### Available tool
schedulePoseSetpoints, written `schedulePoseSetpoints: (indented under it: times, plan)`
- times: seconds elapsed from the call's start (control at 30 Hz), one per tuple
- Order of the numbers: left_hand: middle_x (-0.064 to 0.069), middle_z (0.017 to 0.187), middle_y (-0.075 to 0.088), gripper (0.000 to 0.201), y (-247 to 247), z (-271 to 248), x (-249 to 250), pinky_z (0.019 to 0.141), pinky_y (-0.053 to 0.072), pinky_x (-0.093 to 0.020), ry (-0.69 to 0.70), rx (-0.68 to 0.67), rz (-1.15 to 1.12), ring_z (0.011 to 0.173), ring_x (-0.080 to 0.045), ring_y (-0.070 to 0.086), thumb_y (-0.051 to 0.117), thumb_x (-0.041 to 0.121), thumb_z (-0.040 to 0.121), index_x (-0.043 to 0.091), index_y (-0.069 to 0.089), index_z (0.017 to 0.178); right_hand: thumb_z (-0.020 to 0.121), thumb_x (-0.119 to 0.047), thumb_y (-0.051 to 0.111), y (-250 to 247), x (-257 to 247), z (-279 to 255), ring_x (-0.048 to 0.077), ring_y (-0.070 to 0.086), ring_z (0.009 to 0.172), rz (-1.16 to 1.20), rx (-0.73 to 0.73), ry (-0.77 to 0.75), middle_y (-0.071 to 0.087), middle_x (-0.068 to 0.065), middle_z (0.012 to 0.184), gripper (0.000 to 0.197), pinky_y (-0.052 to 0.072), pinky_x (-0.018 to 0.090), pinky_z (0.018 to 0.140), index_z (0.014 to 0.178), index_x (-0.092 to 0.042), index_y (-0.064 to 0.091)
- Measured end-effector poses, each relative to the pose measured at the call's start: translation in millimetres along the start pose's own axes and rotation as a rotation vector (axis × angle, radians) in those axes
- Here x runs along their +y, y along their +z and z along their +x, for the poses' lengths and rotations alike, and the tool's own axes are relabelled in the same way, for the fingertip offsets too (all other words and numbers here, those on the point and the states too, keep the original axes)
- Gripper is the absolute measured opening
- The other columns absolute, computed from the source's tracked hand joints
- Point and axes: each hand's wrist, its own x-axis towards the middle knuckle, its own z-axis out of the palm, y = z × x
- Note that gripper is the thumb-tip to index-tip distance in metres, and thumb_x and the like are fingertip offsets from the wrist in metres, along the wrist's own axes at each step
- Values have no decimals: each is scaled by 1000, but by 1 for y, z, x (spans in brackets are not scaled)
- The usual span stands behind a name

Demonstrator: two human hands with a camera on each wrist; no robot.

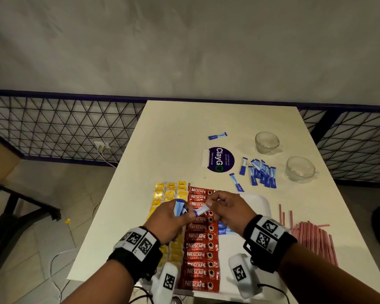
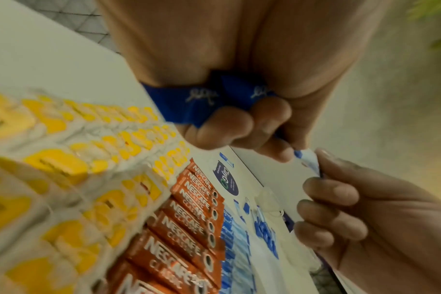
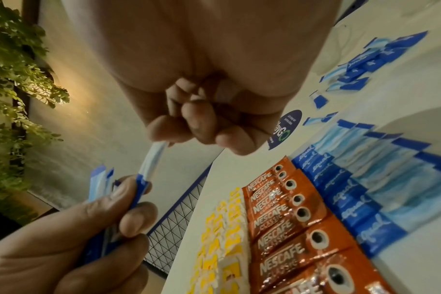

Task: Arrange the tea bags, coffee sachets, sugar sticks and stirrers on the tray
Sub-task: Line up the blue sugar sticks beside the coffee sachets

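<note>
Hands meet above the tray [image 1: 262, 201], mostly hidden beneath them: left hand [image 1: 171, 218] clutches a bunch of sugar sticks [image 2: 204, 97], right hand [image 1: 227, 210] pinches one stick [image 3: 152, 159] from it; coffee sachets [image 1: 201, 240] partly covered.

Dim, warm indoor light; the head view bends at its edges. Both wrist views are soft, and the yellow paper tea bags [image 2: 63, 159] smear with blur.
</note>
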Motion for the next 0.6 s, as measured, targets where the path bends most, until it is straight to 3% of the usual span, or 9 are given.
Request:
schedulePoseSetpoints:
  times: [0.1, 0.17, 0.3, 0.4, 0.47, 0.53, 0.6]
  plan:
    - [-9, 67, 59, 18, -16, -5, -7, 41, 34, -23, -42, 49, -15, 38, -17, 38, 62, 31, 92, 16, 61, 83, 92, -11, 61, 15, -6, -5, 12, 47, 44, 202, 20, 12, 64, 7, 64, 7, 39, 21, 46, 92, -4, 62]
    - [-20, 71, 55, 33, -23, -8, -13, 40, 33, -22, -91, 72, -135, 38, -20, 38, 61, 42, 91, 10, 59, 81, 90, -8, 62, 24, -6, -9, 13, 53, 48, 242, 67, -5, 71, 6, 71, 3, 43, 21, 47, 92, -6, 64]
    - [-20, 69, 50, 17, -25, -10, -14, 44, 30, -23, -95, 126, -283, 37, -19, 34, 71, 34, 74, 18, 65, 74, 88, -13, 66, 32, -3, -18, 15, 59, 53, 208, 130, -37, 67, -2, 60, 6, 46, 20, 54, 93, -10, 67]
    - [-5, 56, 55, 5, -18, -9, -6, 45, 34, -26, -43, 184, -171, 37, -19, 36, 71, 14, 85, 16, 67, 84, 87, -14, 68, 25, 6, -17, 19, 56, 52, 201, 153, -5, 66, -1, 61, 8, 47, 30, 60, 95, -12, 66]
    - [6, 54, 56, 7, -8, -5, -3, 45, 37, -25, 0, 202, -36, 38, -12, 40, 68, 13, 87, 20, 65, 85, 87, -13, 68, 15, 12, -15, 14, 54, 49, 138, 169, 22, 64, -3, 58, 3, 47, 30, 59, 89, -13, 66]
    - [4, 64, 62, 5, 1, -3, -1, 47, 40, -26, 21, 196, 70, 38, -4, 42, 68, 19, 88, 21, 65, 85, 87, -11, 68, 1, 20, -18, 9, 52, 45, 96, 176, 45, 63, -2, 59, 6, 46, 24, 53, 82, -13, 64]
    - [-4, 73, 69, 7, 3, -2, -6, 45, 40, -26, -27, 263, 112, 37, -4, 44, 67, 23, 89, 21, 65, 82, 88, -5, 65, -19, 30, -23, 7, 49, 40, 110, 199, 101, 65, 2, 63, 10, 39, 17, 42, 80, -10, 63]
